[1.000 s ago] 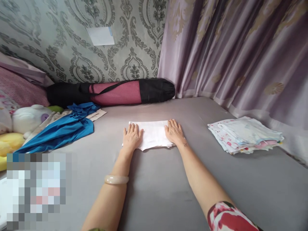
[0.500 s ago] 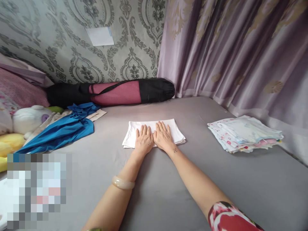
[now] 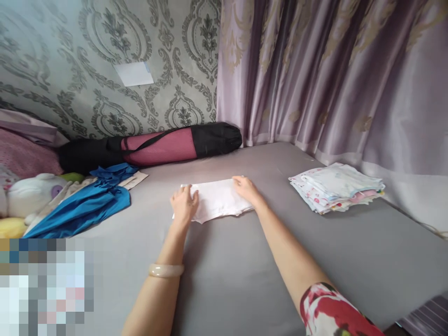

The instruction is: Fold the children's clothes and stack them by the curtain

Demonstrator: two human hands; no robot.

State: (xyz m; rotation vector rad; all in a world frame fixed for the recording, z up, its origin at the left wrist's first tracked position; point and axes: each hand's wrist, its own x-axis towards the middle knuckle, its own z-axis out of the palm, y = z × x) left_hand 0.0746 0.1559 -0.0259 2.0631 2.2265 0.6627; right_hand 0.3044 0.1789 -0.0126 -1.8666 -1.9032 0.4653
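Observation:
A folded white cloth (image 3: 217, 201) lies on the grey bed sheet (image 3: 245, 270) in front of me. My left hand (image 3: 184, 205) rests on its left end with the fingers stretched out over the fabric. At the cloth's right end my right hand (image 3: 245, 189) has its fingers curled round the far edge. A pale bangle (image 3: 166, 269) sits on my left wrist. A red flowered sleeve (image 3: 332, 312) covers my right upper arm.
A stack of folded patterned cloths (image 3: 338, 186) lies to the right, near the purple curtain (image 3: 332, 79). A pink and black rolled mat bag (image 3: 157, 147) lies along the wall. A blue garment (image 3: 84, 205) and soft toys (image 3: 31, 193) sit at the left.
My hands have slid apart from the middle of the white cloth to its two ends. The right hand's fingers have curled. The view has swung a little to the right.

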